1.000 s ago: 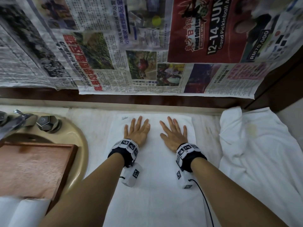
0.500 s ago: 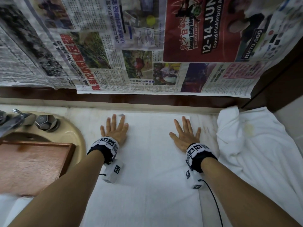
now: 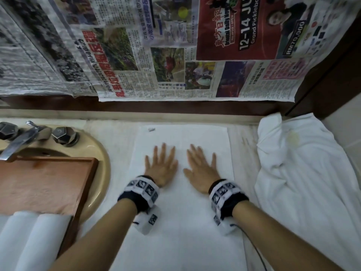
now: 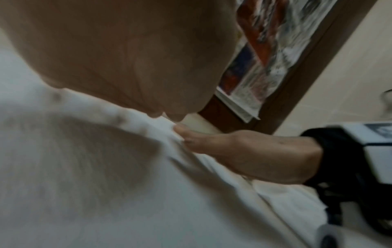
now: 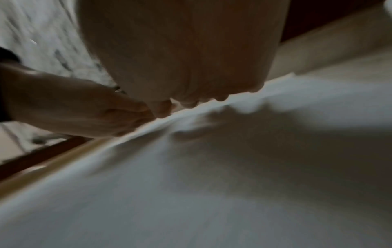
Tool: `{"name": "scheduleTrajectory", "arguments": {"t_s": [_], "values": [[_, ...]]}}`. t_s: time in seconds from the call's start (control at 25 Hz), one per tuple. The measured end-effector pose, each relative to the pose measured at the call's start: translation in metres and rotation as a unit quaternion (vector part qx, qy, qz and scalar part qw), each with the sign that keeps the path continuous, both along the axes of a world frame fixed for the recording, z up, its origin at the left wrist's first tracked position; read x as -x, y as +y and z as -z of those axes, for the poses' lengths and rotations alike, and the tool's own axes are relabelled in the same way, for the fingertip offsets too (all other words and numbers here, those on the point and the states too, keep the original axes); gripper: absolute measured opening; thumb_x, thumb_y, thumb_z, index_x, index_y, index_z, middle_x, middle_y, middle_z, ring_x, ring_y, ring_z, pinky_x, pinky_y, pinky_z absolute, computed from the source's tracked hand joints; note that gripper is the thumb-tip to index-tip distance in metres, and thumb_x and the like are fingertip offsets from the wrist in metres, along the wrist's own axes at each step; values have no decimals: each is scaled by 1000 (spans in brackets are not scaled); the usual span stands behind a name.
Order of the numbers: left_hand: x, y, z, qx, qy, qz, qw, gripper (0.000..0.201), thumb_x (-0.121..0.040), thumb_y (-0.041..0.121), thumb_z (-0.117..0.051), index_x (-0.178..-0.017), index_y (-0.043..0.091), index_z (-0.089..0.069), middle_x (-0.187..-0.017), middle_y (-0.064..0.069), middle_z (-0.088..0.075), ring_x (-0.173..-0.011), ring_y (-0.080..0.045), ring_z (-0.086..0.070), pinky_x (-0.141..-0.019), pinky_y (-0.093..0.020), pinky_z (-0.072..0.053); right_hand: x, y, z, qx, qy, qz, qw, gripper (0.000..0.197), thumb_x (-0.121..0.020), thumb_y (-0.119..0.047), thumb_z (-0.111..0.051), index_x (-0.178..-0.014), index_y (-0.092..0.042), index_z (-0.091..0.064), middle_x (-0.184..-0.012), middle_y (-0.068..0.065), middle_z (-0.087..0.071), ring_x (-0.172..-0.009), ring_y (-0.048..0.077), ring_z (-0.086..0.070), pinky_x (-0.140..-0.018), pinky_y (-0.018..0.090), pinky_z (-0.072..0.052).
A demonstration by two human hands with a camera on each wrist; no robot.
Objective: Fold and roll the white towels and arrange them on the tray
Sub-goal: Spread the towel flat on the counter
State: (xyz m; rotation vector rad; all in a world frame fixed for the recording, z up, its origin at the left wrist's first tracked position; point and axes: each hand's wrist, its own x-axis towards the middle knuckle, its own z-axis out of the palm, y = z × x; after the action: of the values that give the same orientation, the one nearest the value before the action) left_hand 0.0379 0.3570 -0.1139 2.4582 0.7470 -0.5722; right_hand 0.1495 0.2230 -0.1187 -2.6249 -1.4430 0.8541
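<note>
A long white towel (image 3: 181,212), folded into a narrow strip, lies flat on the pale marble tabletop (image 3: 115,133) and runs from the back ledge toward the person. Both hands lie on its far half, palms down, side by side and a little apart. The left hand (image 3: 161,166) has its fingers straight and slightly spread, flat against the cloth; the right hand (image 3: 202,169) lies the same way, thumb pointing toward the left hand. Neither hand curls around anything or pinches the cloth; they only press on it. Each wrist wears a black band with white marker tiles.

In the left wrist view the underside of the left hand (image 4: 127,58) fills the upper picture above the white towel (image 4: 106,184), with the right hand (image 4: 244,156) flat on the cloth beyond it. In the right wrist view the right hand (image 5: 186,53) sits over the blurred towel (image 5: 212,184), and the left hand (image 5: 74,107) rests on the same cloth to the side; both views are blurred, so fine finger contact cannot be told.

To the left, a brown wooden tray (image 3: 45,184) sits across a beige round sink (image 3: 101,173), below a metal tap (image 3: 17,141). Two rolled white towels (image 3: 35,237) lie side by side at the near end of the tray. To the right, a crumpled pile of white towels (image 3: 304,182) lies on the tabletop, apart from the folded strip. Newspaper sheets (image 3: 156,51) cover the wall behind.
</note>
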Motion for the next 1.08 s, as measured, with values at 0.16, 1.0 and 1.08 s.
{"name": "scheduleTrajectory", "arguments": {"t_s": [0.16, 1.0, 1.08], "values": [[62, -3, 14, -25, 17, -35, 999, 55, -103, 48, -9, -150, 39, 18, -150, 9, 37, -143, -19, 31, -117, -46, 17, 13, -47, 16, 44, -16, 39, 998, 62, -102, -45, -16, -151, -29, 18, -154, -9, 33, -143, 12, 27, -113, 62, 10], [216, -92, 10, -37, 36, -126, 991, 57, -103, 43, -11, -153, 29, 12, -158, 5, 26, -146, -20, 23, -118, -48, 12, 134, -167, 6, 74, -19, 214, 974, 63, -103, -42, -16, -152, -18, 16, -157, -6, 28, -145, 16, 23, -115, 59, 11], [211, -124, 5, -15, -2, -51, 999, 57, -104, 41, -12, -154, 24, 11, -158, 4, 25, -147, -21, 20, -118, -49, 9, 170, -160, -1, 41, -13, 120, 992, 63, -103, -40, -17, -152, -17, 15, -157, -5, 26, -146, 17, 22, -113, 56, 13]]}}
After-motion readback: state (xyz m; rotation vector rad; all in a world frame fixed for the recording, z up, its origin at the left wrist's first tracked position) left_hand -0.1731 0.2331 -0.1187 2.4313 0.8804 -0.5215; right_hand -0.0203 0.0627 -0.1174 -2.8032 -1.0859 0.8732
